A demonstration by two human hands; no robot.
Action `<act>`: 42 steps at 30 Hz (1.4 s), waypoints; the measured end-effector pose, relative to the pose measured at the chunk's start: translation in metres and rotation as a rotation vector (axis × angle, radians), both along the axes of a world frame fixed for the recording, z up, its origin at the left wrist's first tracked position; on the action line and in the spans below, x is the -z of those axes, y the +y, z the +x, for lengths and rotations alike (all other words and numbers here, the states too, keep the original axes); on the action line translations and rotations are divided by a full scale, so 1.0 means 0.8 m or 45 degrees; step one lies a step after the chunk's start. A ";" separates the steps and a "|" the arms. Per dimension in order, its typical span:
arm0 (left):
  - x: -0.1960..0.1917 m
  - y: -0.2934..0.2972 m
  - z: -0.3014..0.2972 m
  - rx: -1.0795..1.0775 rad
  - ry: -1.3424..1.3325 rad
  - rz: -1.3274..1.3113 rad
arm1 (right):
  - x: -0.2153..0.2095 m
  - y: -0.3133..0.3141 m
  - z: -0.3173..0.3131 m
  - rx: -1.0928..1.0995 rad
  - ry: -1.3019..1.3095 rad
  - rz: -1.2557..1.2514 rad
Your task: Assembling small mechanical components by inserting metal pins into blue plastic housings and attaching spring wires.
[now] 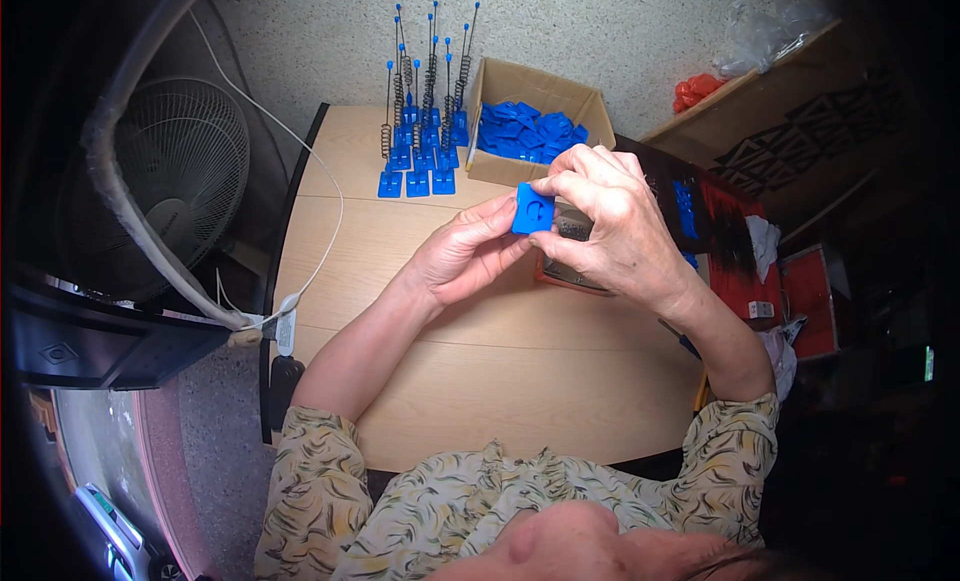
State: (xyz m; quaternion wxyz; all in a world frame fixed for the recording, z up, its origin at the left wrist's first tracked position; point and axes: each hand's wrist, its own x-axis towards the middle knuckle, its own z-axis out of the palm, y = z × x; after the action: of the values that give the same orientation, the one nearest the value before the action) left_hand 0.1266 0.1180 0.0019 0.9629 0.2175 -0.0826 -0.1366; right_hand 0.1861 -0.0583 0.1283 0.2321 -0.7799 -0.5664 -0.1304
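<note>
A small blue square plastic plate [534, 213], with a curved mark on its face, is held up over the table between both hands. My left hand [462, 249] pinches its left edge between thumb and fingers. On the other side, my right hand [612, 213] has thumb and forefinger closed on its upper and lower right. Partly hidden under my right hand is a small container [572, 273] of dark metal parts, too covered to make out. Farther back stand several blue square bases [417, 182] carrying upright black coil springs [386, 141] and thin blue-tipped rods.
A cardboard box [525, 171] full of blue plastic pieces [525, 129] stands at the back of the wooden table [450, 381]. A fan [175, 171] and a white cable [335, 206] are at the left. Red boxes [805, 301] and bags are at the right.
</note>
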 end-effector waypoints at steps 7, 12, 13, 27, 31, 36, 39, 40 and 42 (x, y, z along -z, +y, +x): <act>0.004 0.006 0.001 -0.016 -0.069 0.002 | 0.000 0.005 -0.003 -0.028 -0.084 0.024; -0.002 0.004 -0.003 -0.034 -0.147 0.030 | -0.008 0.005 -0.012 -0.020 -0.113 0.000; -0.002 0.005 -0.003 -0.040 -0.150 0.038 | -0.009 0.005 -0.013 -0.033 -0.121 -0.002; -0.007 0.009 -0.001 -0.013 -0.154 0.083 | -0.017 0.008 -0.011 -0.008 -0.083 -0.058; -0.009 0.009 -0.003 -0.023 -0.147 0.089 | -0.015 0.009 -0.011 -0.001 -0.066 -0.063; 0.000 0.008 -0.001 -0.021 -0.142 0.070 | -0.009 0.008 -0.008 -0.015 -0.043 -0.059; -0.003 0.007 -0.001 -0.031 -0.129 0.079 | -0.008 0.007 -0.005 -0.028 -0.012 -0.052; -0.003 0.007 -0.001 -0.029 -0.124 0.079 | -0.008 0.008 -0.004 -0.026 0.002 -0.053; -0.003 0.006 0.000 -0.049 -0.066 -0.025 | -0.008 0.008 -0.003 -0.024 0.007 -0.053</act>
State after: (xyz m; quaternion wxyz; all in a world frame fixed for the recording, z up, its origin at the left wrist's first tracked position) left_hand 0.1267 0.1229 0.0041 0.9650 0.2129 -0.1046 -0.1116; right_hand 0.1837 -0.0518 0.1348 0.2187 -0.7795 -0.5757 -0.1143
